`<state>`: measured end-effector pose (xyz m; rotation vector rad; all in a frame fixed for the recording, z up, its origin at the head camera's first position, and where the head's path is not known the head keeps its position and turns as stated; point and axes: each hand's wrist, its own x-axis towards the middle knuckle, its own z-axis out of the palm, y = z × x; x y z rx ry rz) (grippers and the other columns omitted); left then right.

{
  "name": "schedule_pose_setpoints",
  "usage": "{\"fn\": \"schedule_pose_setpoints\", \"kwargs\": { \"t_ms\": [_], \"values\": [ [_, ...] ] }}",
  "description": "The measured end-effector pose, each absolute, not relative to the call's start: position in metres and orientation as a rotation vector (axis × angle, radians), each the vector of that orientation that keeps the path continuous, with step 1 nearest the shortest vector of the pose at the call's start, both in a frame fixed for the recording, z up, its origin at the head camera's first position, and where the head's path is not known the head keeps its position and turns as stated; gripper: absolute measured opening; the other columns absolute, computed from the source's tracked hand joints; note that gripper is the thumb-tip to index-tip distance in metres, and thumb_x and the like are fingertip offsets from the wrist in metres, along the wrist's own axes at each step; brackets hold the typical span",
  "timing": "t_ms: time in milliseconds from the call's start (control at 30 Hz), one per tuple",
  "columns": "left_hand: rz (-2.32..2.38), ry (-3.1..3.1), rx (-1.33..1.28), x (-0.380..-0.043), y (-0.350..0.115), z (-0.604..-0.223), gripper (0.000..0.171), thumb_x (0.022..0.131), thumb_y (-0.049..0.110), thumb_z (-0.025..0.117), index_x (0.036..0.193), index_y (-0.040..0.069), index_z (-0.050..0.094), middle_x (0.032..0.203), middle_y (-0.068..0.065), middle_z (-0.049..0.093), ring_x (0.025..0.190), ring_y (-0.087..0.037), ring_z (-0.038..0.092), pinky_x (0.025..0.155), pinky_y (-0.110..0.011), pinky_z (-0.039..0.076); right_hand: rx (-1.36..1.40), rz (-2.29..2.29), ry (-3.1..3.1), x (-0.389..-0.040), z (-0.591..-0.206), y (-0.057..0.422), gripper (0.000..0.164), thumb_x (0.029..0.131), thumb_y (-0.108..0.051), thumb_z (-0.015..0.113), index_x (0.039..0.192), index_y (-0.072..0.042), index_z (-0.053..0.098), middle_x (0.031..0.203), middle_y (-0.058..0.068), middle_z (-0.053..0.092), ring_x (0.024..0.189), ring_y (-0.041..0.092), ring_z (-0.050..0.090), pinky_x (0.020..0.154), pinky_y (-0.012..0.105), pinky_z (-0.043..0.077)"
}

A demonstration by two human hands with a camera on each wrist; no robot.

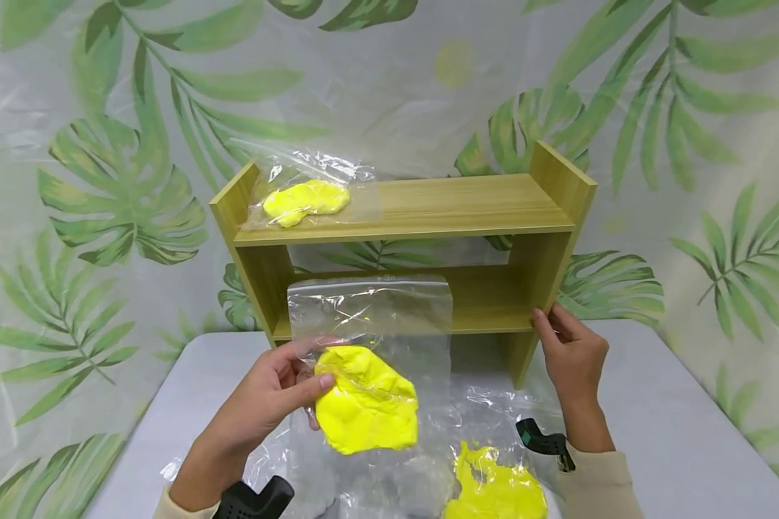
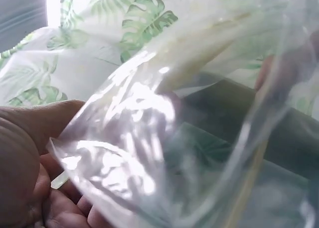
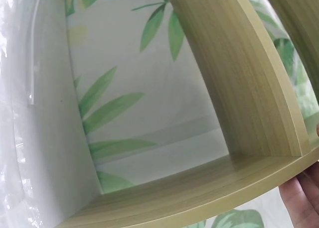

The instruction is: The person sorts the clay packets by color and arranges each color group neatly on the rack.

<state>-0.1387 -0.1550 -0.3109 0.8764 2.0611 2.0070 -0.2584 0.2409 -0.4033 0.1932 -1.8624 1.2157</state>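
Centrally held bag: clear plastic, held up in front of the shelf unit, top edge level with the lower compartment
Yellow lump: flattened and uneven in outline, inside the held bag toward its left side
Left hand: pinches the held bag at its left side, thumb in front over the lump's edge, other fingers behind the plastic
Right hand: pinches the front edge of the shelf unit's right side panel near the lower board, thumb on the inner side and fingers around the outside
Shelf unit: wood-grain, 2 boards between 2 side panels, standing on the table
Top-board bag: clear, with yellow material inside, lying at the left end of the upper board
Table bag: clear, with ragged yellow material, lying nearest the wearer, right of the held bag
Table: pale-topped, with more clear plastic around the table bag
Wrists: black devices above beige sleeves
Backdrop: pale cloth printed with green leaves
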Motion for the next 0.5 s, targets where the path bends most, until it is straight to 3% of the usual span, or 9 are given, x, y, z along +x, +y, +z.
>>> {"fn": "schedule_pose_setpoints", "kwargs": {
  "t_ms": [133,500],
  "values": [
    [1.972,2.138,0.934,-0.138,-0.155,-0.295,0.044,0.094,-0.004,0.056,0.136,0.009,0.051,0.071,-0.008,0.063,0.05,-0.026,0.06,0.054,-0.04,0.055,0.19,1.209,-1.876,-0.26,-0.404,0.24,0.029,0.085,-0.012,0.074,0.113,-0.006,0.072,0.097,0.015,0.072,0.079,-0.015,0.06,0.065,0.006,0.047],
    [1.883,2.257,1.004,-0.141,-0.152,-0.255,0.049,0.094,-0.003,0.056,0.14,0.01,0.046,0.069,-0.009,0.061,0.054,-0.027,0.061,0.051,-0.043,0.054,0.171,1.195,-1.854,-0.261,-0.407,0.241,0.029,0.085,-0.01,0.074,0.113,-0.005,0.072,0.096,0.017,0.071,0.079,-0.018,0.059,0.065,0.005,0.046]
  ]
}}
